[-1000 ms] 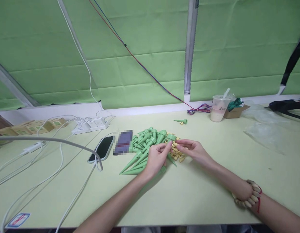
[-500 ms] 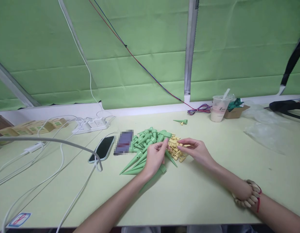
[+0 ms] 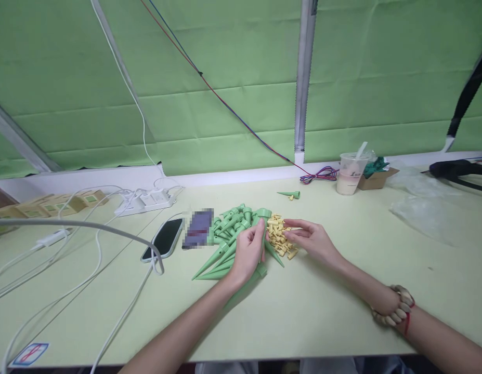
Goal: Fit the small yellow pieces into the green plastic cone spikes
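My left hand (image 3: 248,252) is closed around a green plastic spike (image 3: 263,213), whose wide collar end sticks up above my thumb; most of its shaft is hidden. Under and beside that hand lies a heap of similar green cone-shaped spikes (image 3: 219,254). To its right is a pile of small yellow plastic pegs (image 3: 279,245). My right hand (image 3: 313,241) hovers at the pile's right side, thumb and index finger apart at the yellow pegs. I see nothing held between them.
A phone (image 3: 168,239) and a blurred dark rectangle (image 3: 197,228) lie left of the heap. White cables and a power strip (image 3: 147,201) occupy the left side. Behind are a lone spike (image 3: 290,194), a drink cup (image 3: 349,174) and a small cardboard box (image 3: 375,180); plastic bags (image 3: 420,215) lie right.
The spike in my left hand has turned, its collar end swinging from pointing right to pointing more upward. My right hand has barely moved beside the yellow pegs.
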Motion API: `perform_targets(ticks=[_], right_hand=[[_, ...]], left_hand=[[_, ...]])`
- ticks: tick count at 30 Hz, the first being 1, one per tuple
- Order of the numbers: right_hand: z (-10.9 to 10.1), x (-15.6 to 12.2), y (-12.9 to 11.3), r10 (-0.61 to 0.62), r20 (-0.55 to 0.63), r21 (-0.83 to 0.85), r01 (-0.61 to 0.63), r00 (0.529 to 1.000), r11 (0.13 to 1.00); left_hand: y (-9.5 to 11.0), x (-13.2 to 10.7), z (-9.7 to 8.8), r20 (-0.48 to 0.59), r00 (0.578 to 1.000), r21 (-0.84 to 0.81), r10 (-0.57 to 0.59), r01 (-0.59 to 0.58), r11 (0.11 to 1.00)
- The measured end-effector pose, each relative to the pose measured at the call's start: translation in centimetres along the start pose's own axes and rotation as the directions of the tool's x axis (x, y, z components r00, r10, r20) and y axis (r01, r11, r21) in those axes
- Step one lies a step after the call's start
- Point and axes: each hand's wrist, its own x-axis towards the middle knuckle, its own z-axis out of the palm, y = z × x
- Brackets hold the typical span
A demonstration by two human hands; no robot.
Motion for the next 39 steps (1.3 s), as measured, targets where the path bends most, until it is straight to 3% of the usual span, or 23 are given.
perform_targets(ticks=[8, 15, 20, 23, 26, 28, 30, 32, 33, 35, 39], right_hand=[[0.8, -0.6, -1.0, 0.068, 0.116, 0.129, -0.083, 0.991, 0.988], [0.7, -0.8, 0.0, -0.104, 0.163, -0.043, 0.113, 0.981, 0.993], [0.8, -1.2, -0.4, -0.259, 0.202, -0.267, 0.307, 0.945, 0.913], [0.7, -1.3, -0.5, -0.396, 0.169, -0.375, 0.431, 0.902, 0.821], [0.5, -1.2, -0.3, -0.547, 0.168, -0.446, 0.558, 0.82, 0.7], [0.3, -1.1, -0.2, -0.577, 0.152, -0.448, 0.577, 0.802, 0.683], [0.1, -1.0, -0.4, -0.484, 0.121, -0.381, 0.491, 0.867, 0.784], [0.0, -0.9, -0.9, -0.278, 0.144, -0.229, 0.306, 0.95, 0.924], [-0.1, -0.8, -1.1, -0.182, 0.189, -0.136, 0.209, 0.965, 0.968], [-0.2, -0.8, -1.5, -0.067, 0.292, 0.045, 0.057, 0.954, 0.997], [-0.3, -0.8, -1.6, 0.03, 0.431, 0.264, -0.157, 0.902, 0.951]], left_hand=[[0.5, -0.5, 0.0, 0.1, 0.991, 0.145, 0.086, -0.1, 0.984], [0.6, -0.8, 0.2, 0.146, 0.984, 0.238, 0.098, -0.131, 0.962], [0.8, -0.9, 0.1, 0.129, 0.986, 0.299, 0.105, -0.14, 0.944], [0.6, -0.8, 0.1, 0.129, 0.984, 0.32, 0.12, -0.156, 0.934], [0.6, -0.9, 0.1, 0.134, 0.981, 0.33, 0.139, -0.176, 0.928], [0.7, -0.9, 0.2, 0.137, 0.98, 0.328, 0.147, -0.185, 0.927], [0.9, -0.8, 0.2, 0.143, 0.978, 0.315, 0.153, -0.192, 0.93], [1.1, -0.8, 0.1, 0.14, 0.975, 0.301, 0.171, -0.206, 0.931], [1.1, -0.8, 0.1, 0.138, 0.972, 0.303, 0.19, -0.224, 0.926], [1.1, -0.7, -0.1, 0.14, 0.959, 0.326, 0.245, -0.278, 0.903], [0.6, -0.6, -0.3, 0.166, 0.915, 0.38, 0.367, -0.403, 0.832]])
